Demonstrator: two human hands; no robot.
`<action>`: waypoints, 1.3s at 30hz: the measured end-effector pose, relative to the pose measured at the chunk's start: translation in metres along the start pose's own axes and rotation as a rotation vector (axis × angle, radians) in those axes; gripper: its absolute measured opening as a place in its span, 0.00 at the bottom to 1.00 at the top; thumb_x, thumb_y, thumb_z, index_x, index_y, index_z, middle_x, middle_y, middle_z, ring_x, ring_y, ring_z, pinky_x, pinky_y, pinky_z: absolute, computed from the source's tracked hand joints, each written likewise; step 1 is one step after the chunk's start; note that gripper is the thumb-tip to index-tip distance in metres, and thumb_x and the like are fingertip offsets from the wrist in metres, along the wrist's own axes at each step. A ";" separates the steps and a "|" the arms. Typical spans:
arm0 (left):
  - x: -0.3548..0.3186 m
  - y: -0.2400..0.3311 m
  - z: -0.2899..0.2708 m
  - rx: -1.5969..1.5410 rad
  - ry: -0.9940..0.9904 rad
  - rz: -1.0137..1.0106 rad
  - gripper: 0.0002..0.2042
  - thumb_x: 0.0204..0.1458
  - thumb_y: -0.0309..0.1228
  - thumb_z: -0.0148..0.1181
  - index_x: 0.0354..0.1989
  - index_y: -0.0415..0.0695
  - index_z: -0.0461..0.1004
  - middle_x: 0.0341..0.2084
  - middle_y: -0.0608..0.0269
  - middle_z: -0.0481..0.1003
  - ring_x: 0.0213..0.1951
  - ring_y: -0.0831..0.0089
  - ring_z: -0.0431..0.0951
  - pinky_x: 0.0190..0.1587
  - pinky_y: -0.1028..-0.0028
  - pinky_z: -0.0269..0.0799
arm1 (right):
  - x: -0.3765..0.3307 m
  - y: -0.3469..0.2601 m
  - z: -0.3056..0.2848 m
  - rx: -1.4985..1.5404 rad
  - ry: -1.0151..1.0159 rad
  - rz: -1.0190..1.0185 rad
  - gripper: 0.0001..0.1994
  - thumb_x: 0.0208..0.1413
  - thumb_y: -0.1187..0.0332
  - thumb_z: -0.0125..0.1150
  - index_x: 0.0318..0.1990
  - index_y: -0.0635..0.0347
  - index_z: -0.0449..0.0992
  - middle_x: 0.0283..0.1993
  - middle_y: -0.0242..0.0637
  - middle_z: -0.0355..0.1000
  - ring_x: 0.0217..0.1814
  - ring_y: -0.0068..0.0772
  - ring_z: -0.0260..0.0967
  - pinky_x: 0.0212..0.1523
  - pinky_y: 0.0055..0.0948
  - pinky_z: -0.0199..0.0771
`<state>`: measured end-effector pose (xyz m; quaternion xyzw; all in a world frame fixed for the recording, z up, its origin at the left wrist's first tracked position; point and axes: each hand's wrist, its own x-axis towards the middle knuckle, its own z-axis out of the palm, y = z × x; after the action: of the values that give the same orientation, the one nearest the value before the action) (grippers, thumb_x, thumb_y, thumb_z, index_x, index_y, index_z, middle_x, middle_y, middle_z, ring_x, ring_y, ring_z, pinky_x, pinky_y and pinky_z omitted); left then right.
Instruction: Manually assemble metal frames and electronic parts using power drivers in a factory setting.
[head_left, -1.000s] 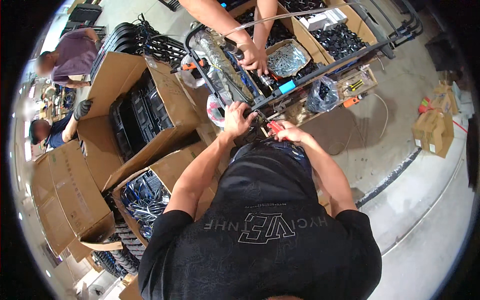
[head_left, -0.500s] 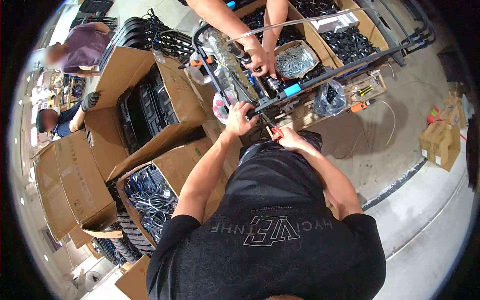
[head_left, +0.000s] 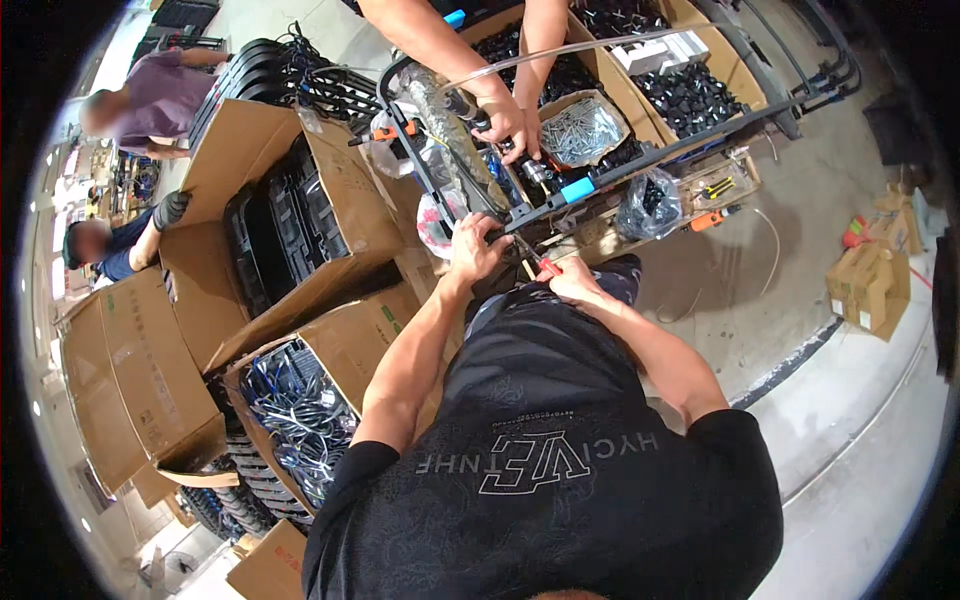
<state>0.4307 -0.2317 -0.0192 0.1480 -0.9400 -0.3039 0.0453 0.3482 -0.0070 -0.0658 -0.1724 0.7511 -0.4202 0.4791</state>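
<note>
My left hand [head_left: 475,248] is closed around the near corner of a black tubular metal frame [head_left: 650,160], its fingers curled over the bar. Just to the right, my right hand [head_left: 575,281] grips a red-handled tool [head_left: 549,267] that looks like pliers. The tool's thin metal end points up toward the frame corner; its tip is hard to make out. A blue band [head_left: 578,190] wraps the frame bar beyond my hands. Across the frame, another person's hands [head_left: 512,130] hold a dark power drill [head_left: 538,172] near the bar.
A carton of screws [head_left: 580,132] and boxes of black parts [head_left: 690,98] lie beyond the frame. A bag of black parts [head_left: 650,205] and an orange-and-black tool [head_left: 712,219] sit at right. Cartons of black trays [head_left: 285,215] and cables [head_left: 300,400] crowd my left, with two people behind.
The scene has shifted slightly left in view. My right hand and the red-handled tool have turned a little, and its handles look closer together. My left hand keeps its grip on the frame.
</note>
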 end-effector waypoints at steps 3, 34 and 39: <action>0.000 0.003 -0.004 0.017 0.024 0.017 0.16 0.44 0.39 0.68 0.35 0.40 0.76 0.30 0.53 0.73 0.38 0.54 0.73 0.43 0.59 0.66 | 0.011 0.001 -0.008 -0.148 -0.044 -0.137 0.14 0.42 0.76 0.51 0.34 0.61 0.83 0.35 0.46 0.79 0.41 0.41 0.77 0.45 0.33 0.73; -0.045 -0.303 -0.255 0.375 0.341 -1.014 0.13 0.45 0.33 0.62 0.38 0.40 0.80 0.37 0.47 0.80 0.42 0.55 0.81 0.45 0.62 0.77 | 0.124 0.285 -0.045 -0.757 0.455 0.110 0.24 0.47 0.56 0.64 0.47 0.65 0.72 0.46 0.48 0.74 0.47 0.51 0.69 0.52 0.45 0.68; -0.044 -0.401 -0.247 0.462 0.109 -1.261 0.16 0.55 0.36 0.50 0.44 0.38 0.78 0.42 0.44 0.78 0.48 0.54 0.79 0.51 0.60 0.76 | 0.031 0.230 -0.039 -0.235 0.582 0.409 0.16 0.45 0.70 0.60 0.43 0.65 0.75 0.37 0.43 0.75 0.44 0.39 0.72 0.48 0.36 0.72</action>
<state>0.6163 -0.6659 -0.0529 0.6894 -0.7111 -0.0555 -0.1262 0.3327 0.1257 -0.2598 0.0541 0.9179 -0.2580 0.2967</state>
